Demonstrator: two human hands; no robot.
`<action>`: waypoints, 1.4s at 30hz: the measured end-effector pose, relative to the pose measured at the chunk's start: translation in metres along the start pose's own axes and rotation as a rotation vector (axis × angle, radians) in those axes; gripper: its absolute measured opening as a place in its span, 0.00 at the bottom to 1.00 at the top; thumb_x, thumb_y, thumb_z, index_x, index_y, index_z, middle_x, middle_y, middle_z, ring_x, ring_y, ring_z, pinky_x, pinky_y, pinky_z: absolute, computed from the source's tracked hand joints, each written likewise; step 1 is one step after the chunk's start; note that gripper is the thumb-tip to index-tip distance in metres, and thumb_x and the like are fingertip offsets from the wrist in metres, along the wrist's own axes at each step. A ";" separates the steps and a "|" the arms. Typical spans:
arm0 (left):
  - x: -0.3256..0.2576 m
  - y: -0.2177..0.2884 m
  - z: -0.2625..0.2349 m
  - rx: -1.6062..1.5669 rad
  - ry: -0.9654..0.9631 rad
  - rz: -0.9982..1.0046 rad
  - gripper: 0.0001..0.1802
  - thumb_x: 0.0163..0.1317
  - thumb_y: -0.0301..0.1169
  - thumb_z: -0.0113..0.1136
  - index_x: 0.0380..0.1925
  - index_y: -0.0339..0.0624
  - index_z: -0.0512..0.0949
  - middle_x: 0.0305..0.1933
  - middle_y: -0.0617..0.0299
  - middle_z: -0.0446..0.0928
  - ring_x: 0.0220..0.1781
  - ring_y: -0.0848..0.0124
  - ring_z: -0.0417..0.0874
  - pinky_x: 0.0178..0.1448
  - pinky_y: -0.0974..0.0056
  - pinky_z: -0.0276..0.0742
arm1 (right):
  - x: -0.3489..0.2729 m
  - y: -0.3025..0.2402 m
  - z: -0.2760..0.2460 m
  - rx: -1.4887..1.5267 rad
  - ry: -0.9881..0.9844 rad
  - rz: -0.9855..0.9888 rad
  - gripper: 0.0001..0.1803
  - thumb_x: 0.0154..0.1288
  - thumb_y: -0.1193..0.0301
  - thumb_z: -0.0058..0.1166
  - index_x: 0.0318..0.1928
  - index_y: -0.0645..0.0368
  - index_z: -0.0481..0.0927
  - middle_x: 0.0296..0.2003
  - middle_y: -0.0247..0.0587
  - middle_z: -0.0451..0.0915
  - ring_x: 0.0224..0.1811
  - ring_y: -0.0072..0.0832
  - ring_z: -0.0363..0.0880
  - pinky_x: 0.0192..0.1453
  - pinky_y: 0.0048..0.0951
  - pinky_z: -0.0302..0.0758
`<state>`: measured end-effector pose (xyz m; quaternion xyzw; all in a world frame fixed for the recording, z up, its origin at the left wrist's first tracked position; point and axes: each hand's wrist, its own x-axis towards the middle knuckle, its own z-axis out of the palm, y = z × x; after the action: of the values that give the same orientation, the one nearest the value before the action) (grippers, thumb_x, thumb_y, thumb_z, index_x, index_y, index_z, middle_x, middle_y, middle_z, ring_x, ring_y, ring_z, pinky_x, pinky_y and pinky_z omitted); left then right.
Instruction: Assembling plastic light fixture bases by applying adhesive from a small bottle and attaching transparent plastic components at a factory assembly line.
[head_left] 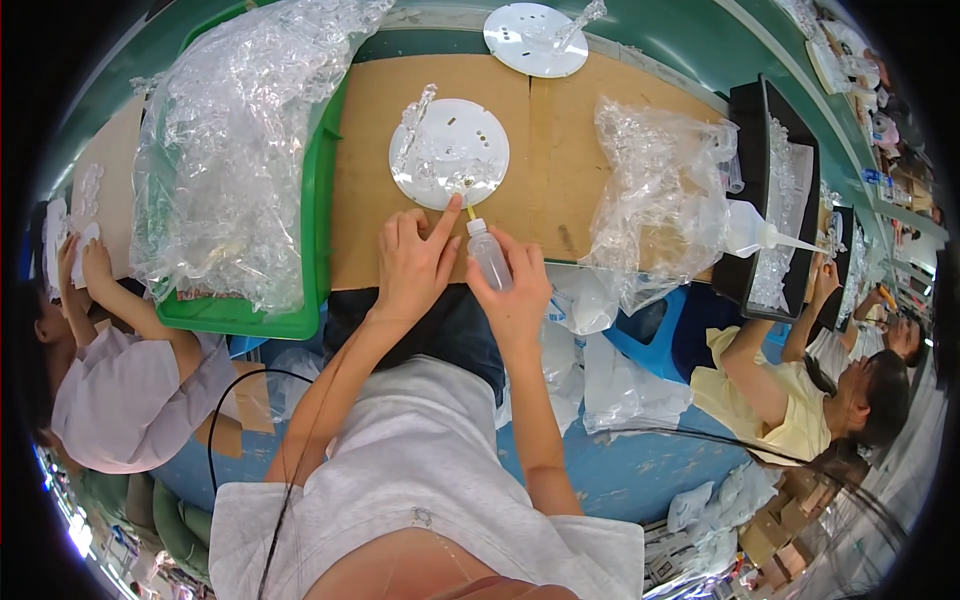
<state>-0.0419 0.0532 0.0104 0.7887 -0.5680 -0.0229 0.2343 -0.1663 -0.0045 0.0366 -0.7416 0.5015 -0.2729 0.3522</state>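
A round white disc (462, 122) with small slots lies on the cardboard in front of me. Clear plastic pieces (410, 135) stand along its left side and lie near its lower edge. My right hand (522, 298) grips a small translucent squeeze bottle (490, 262), tilted so that its thin yellowish nozzle reaches the disc's lower edge. The forefinger of my left hand (412, 262) is stretched out to that same edge, beside the nozzle. My left thumb stands apart and the other fingers are loosely bent, with nothing seen in them.
On the left, a green crate (318, 215) holds a big bag of clear pieces (240, 140). Another white disc (530, 38) lies at the back. To the right are a clear bag (650, 190), a white long-nozzled bottle (750, 230) and a black bin (738, 272). People work on both sides.
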 end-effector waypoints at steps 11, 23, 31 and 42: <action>-0.009 -0.019 -0.008 -0.074 0.118 -0.067 0.26 0.58 0.30 0.55 0.59 0.41 0.69 0.54 0.50 0.67 0.56 0.52 0.67 0.57 0.54 0.65 | -0.002 -0.003 0.005 0.039 -0.019 0.010 0.20 0.48 0.71 0.63 0.45 0.57 0.79 0.34 0.40 0.75 0.33 0.33 0.78 0.37 0.29 0.75; -0.012 -0.010 -0.006 -0.066 0.023 -0.033 0.26 0.57 0.31 0.56 0.58 0.41 0.69 0.61 0.53 0.66 0.62 0.54 0.66 0.59 0.53 0.65 | -0.009 -0.006 0.018 0.056 -0.010 0.034 0.19 0.50 0.72 0.63 0.45 0.58 0.79 0.35 0.39 0.74 0.34 0.30 0.76 0.39 0.28 0.74; -0.013 -0.010 -0.010 -0.042 -0.006 -0.022 0.25 0.58 0.31 0.54 0.58 0.42 0.69 0.61 0.57 0.67 0.62 0.57 0.65 0.59 0.55 0.64 | -0.007 -0.010 0.018 0.025 -0.025 0.043 0.19 0.49 0.72 0.63 0.45 0.58 0.79 0.34 0.39 0.75 0.33 0.30 0.75 0.37 0.28 0.73; -0.018 -0.015 -0.015 -0.110 -0.036 -0.028 0.24 0.57 0.28 0.54 0.57 0.41 0.70 0.63 0.58 0.65 0.65 0.58 0.63 0.60 0.55 0.64 | -0.010 -0.011 0.022 -0.003 -0.030 -0.016 0.20 0.48 0.69 0.62 0.45 0.56 0.78 0.34 0.40 0.74 0.34 0.36 0.77 0.36 0.32 0.74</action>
<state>-0.0303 0.0786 0.0135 0.7820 -0.5588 -0.0713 0.2668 -0.1472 0.0132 0.0314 -0.7501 0.4905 -0.2638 0.3565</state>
